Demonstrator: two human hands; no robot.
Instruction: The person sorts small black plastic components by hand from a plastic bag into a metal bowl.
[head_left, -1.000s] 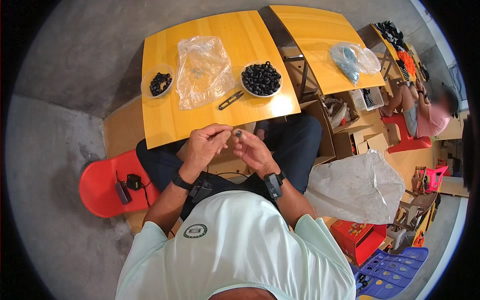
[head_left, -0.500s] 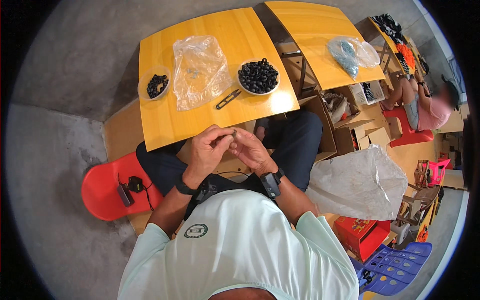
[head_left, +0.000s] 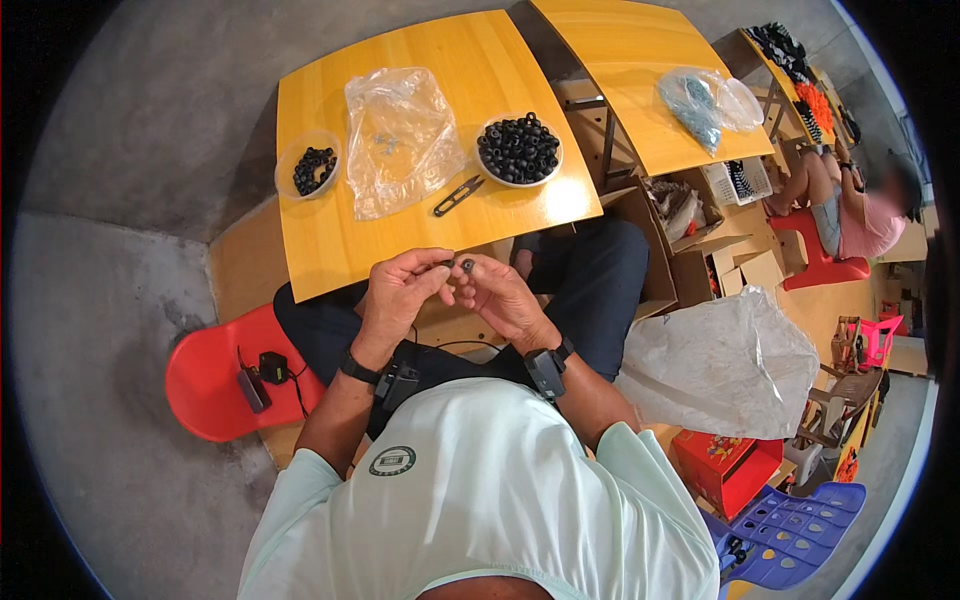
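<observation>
Just off the table's near edge, my two hands meet over my lap. Between the thumb and fingers of my left hand (head_left: 402,297) is a small dark piece (head_left: 447,263). My right hand (head_left: 500,298) pinches a small dark ring-like piece (head_left: 467,266), its fingertips close beside the left ones. Both pieces are too small to name exactly. Beyond the hands, black thread snips (head_left: 458,196) lie on the yellow table (head_left: 500,80). A bowl of black ring-shaped parts (head_left: 518,150) stands at right, and a clear tub (head_left: 309,165) with fewer such parts at left.
A clear plastic bag (head_left: 400,150) with small metallic bits lies between the tubs. A second table (head_left: 620,60) bears a bag of bluish parts (head_left: 692,112). Left is a red stool (head_left: 205,385) with small devices; right are cartons, a plastic sheet (head_left: 725,370) and a seated person (head_left: 865,215).
My hands have parted slightly at the fingertips; the left hand shifted a little left. A dark piece now shows in each hand's fingers.
</observation>
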